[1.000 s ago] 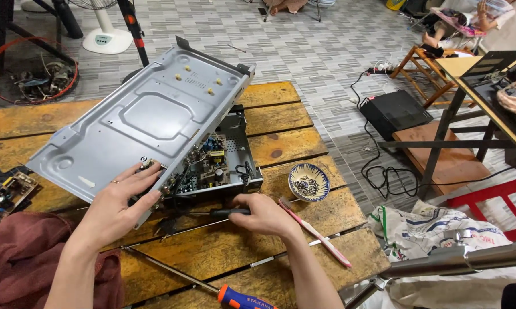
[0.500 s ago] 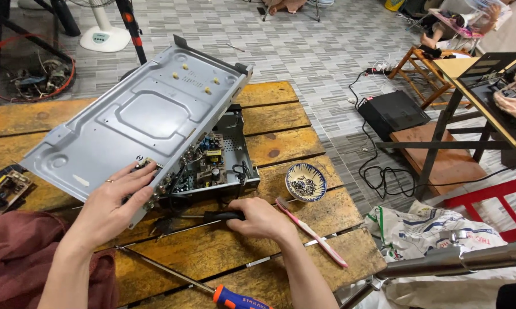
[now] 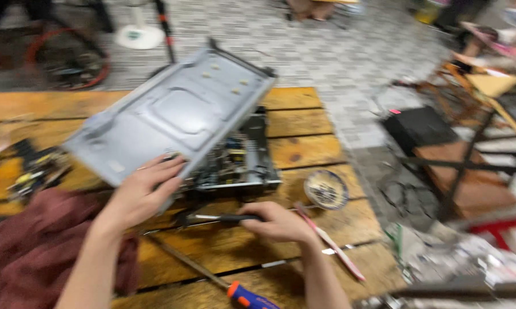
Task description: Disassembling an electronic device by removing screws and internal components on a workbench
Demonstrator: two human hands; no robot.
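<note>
left grip on tilted metal cover

We see even, soft daylight with weak shadows; motion blur smears everything, worst at the right edge, and the grey metal cover shows mild glare.

Wooden plank tabletop, boards running left to right, dark gaps between. Lying on it: open chassis with circuitry near the middle, grey lid tilted up over it. Small round dish just right of the chassis. Pink stick slanting toward the right edge. Dark-handled tool in front of the chassis. Screwdriver with orange-and-blue handle at the near edge. Maroon cloth bunched at the left corner. Circuit board beyond it, blurred. Tiled floor past the far edge.
</note>
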